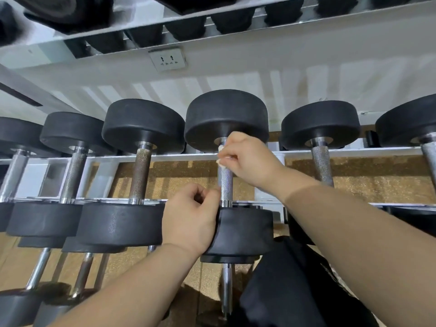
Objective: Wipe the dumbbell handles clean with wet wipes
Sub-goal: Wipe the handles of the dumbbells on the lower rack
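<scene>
On white metal rack (165,158), R hand (247,159) pinches limp white wet wipe (221,161) round rigid, prob. heavy knurled steel dumbbell handle (225,178); L hand (188,215) fingers curled, grip unclear.

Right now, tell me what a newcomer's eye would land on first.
In the middle, the right hand pinches a white wipe against the centre handle, near its far end. The left hand sits at that handle's near end. Just to the left, the brown handle looks rusty beside the shiny ones.
</scene>
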`<state>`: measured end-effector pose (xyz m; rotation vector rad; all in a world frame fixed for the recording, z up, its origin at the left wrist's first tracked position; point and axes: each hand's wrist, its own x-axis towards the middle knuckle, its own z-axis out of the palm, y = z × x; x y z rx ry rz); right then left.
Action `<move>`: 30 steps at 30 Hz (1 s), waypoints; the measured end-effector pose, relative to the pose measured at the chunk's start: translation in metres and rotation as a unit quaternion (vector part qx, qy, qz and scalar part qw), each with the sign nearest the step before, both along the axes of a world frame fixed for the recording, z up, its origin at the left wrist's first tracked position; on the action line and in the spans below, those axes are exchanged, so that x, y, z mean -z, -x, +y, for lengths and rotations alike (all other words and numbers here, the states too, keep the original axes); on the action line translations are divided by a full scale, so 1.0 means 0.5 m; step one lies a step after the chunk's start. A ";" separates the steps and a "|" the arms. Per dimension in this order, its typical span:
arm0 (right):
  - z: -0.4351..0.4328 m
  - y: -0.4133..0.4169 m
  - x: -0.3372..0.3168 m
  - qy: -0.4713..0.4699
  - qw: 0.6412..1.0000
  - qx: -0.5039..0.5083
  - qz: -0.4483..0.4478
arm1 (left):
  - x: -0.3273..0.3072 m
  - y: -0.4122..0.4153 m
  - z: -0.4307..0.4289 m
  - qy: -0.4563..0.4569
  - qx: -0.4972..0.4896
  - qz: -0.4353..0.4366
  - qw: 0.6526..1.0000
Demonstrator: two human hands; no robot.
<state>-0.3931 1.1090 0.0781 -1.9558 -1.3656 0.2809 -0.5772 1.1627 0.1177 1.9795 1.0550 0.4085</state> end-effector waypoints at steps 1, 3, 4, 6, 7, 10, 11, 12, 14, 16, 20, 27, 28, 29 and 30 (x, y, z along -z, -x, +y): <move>0.008 -0.006 0.001 -0.006 1.000 0.015 -0.012 | 0.001 0.002 0.001 0.000 0.000 -0.002 1.000; 0.004 0.004 0.008 -0.013 1.000 0.002 0.005 | 0.002 0.003 0.002 0.003 0.005 -0.002 1.000; -0.008 0.014 0.011 -0.004 0.999 -0.028 0.029 | 0.003 0.004 0.002 0.007 0.008 -0.003 1.000; -0.038 0.040 0.006 0.027 0.993 -0.110 0.032 | 0.000 0.005 0.001 0.007 0.008 -0.004 1.000; -0.049 0.045 0.003 0.043 0.988 -0.145 0.009 | -0.001 0.003 0.000 0.006 0.007 -0.002 1.000; -0.034 0.023 -0.015 0.062 0.979 -0.187 -0.050 | 0.000 0.002 0.001 0.009 0.000 -0.003 1.000; -0.018 0.012 -0.017 0.053 0.980 -0.173 -0.086 | 0.000 0.002 0.001 0.010 -0.003 -0.004 1.000; -0.002 -0.002 -0.015 0.041 0.983 -0.140 -0.111 | 0.002 0.002 0.001 0.011 -0.007 -0.005 1.000; 0.020 -0.024 -0.014 0.031 0.990 -0.066 -0.120 | 0.002 0.003 0.001 0.008 -0.015 -0.002 1.000; 0.016 -0.020 -0.005 0.013 0.990 -0.048 -0.129 | 0.001 0.002 -0.001 0.006 -0.024 0.004 1.000; -0.033 0.023 0.002 0.053 0.965 -0.220 -0.130 | 0.003 0.005 0.000 0.014 -0.034 -0.001 0.999; 0.009 -0.037 -0.005 0.026 0.986 -0.102 -0.133 | -0.009 0.005 -0.003 0.021 -0.032 0.012 0.999; 0.005 -0.030 -0.002 0.026 0.987 -0.108 -0.118 | -0.008 0.006 -0.003 0.018 -0.032 0.012 0.999; -0.003 -0.021 0.000 0.033 0.985 -0.132 -0.106 | -0.008 0.006 -0.003 0.015 -0.032 0.011 0.999; -0.010 -0.015 0.002 0.043 0.981 -0.162 -0.093 | -0.007 0.006 -0.002 0.015 -0.033 0.010 0.999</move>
